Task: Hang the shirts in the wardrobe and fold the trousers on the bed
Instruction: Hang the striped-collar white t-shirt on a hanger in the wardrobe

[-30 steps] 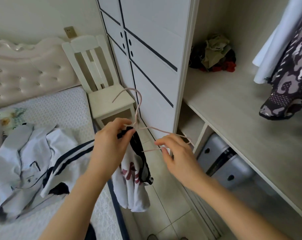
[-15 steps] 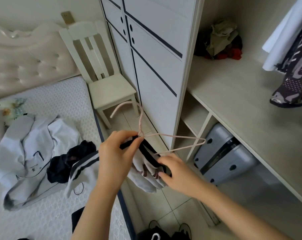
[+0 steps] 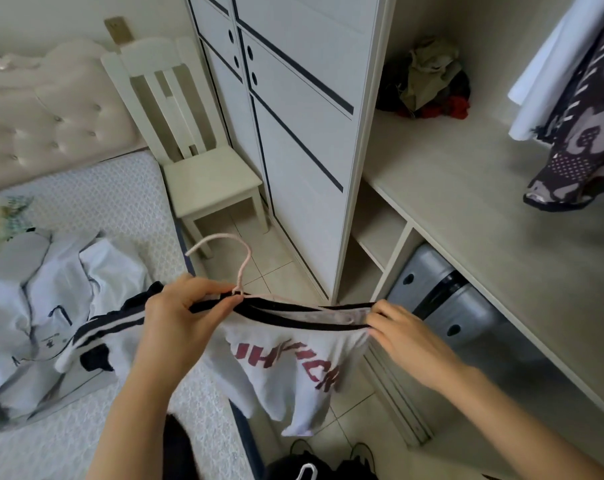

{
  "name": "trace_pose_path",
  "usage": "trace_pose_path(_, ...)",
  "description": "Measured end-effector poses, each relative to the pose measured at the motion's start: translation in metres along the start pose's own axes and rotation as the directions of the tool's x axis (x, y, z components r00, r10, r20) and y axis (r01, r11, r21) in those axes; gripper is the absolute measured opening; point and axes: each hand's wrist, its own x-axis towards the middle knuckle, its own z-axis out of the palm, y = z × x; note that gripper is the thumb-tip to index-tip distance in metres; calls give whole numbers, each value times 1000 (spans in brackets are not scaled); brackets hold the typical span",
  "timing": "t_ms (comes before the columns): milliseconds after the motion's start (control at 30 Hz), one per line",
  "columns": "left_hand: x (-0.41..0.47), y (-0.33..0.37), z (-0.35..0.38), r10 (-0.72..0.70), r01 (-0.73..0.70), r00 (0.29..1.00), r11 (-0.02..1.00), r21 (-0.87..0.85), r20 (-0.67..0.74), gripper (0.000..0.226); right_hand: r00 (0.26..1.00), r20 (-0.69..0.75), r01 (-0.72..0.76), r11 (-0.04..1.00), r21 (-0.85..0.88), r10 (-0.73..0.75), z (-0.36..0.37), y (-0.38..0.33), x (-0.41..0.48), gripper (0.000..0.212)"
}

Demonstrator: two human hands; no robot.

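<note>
Clearly midway through hanging a shirt. Stands between the open wardrobe (image 3: 304, 150) on the right and the bed (image 3: 120, 195) on the left. Holds a white shirt (image 3: 279, 372) with red lettering spread level over the bed's edge and the floor, dark-trimmed neckline stretched along a pink hanger (image 3: 243, 268). Pinches neckline and hanger together at the hook's base with the left hand (image 3: 179, 320); grips the neckline's far end with the right hand (image 3: 401, 332). Probably calls next for seating both shoulders on the hanger, then lifting the hook toward a rail somewhere above, out of view. Leaves pale garments (image 3: 44, 306) heaped on the bed; cannot tell shirts from trousers there. Skirts a cream chair (image 3: 210, 181) and a grey suitcase (image 3: 460, 306) under the wardrobe shelf (image 3: 466, 209). Must likely steer past a patterned garment (image 3: 577, 140) and a white garment (image 3: 550, 74) hanging at the wardrobe's right. Ignores a small clothes heap (image 3: 428, 81) at the shelf's back.
</note>
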Motion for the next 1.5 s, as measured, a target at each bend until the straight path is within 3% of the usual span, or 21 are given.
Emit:
trace_pose_path(133, -1, 9, 5, 44, -43, 998, 999, -11, 37, 13, 1000, 14, 8, 983, 184, -10, -18, -18, 3, 23)
trace_pose_path(233, -1, 23, 20, 137, -138, 989, 990, 12, 51, 14, 989, -115, 115, 979, 166, -97, -25, -47, 8, 16)
trace_pose_path(300, -3, 28, 28, 162, -163, 986, 986, 17, 49, 15, 970, -206, 164, 972, 170, -128, -29, -63, 12, 24)
trace_pose_path(467, -6, 15, 18, 30, -25, 999, 989, -147, 37, 21, 930, -366, 234, 824, 516, -36, -43, -75, 11, 19)
trace_pose_path(567, -7, 2, 6, 29, -22, 997, 994, -111, 66, 29, 922, -385, 219, 752, 621, 49, -54, -68, 7, 17)
trace_pose_path(700, -10, -20, -9, -70, 72, 997, 992, -101, 23, 20, 902, -406, 201, 692, 693, 145, -72, -47, 2, 21)
trace_pose_path(800, -11, -23, -14, -64, 63, 998, 995, -76, -10, 24, 907, -391, 199, 662, 722, 153, -79, -35, -1, 26)
trace_pose_path(900, -10, -16, -9, -4, 1, 999, 998, 60, 47, 12, 918, -371, 198, 651, 733, 139, -78, -31, -2, 22)
trace_pose_path(1033, -12, -4, 7, 23, -22, 993, 1000, -8, 118, 11, 929, -341, 174, 639, 749, 147, -74, -33, -5, 18)
trace_pose_path(1100, -16, -5, 13, -8, 10, 997, 1000, -19, 79, 9, 939, -332, 180, 691, 700, 92, -74, -36, -7, 20)
trace_pose_path(1200, -18, -8, 11, -81, 81, 997, 997, 9, 8, 9, 946, -318, 216, 854, 473, -63, -77, -32, -11, 26)
trace_pose_path(1367, -18, -5, 12, -45, 44, 999, 995, 85, 0, 21, 951, -276, 214, 939, 269, -138, -80, -12, -15, 2)
trace_pose_path(1500, -16, -3, 11, 28, -25, 999, 993, 113, -17, 17, 919, -377, 227, 937, 264, -116, -78, -14, -12, 27)
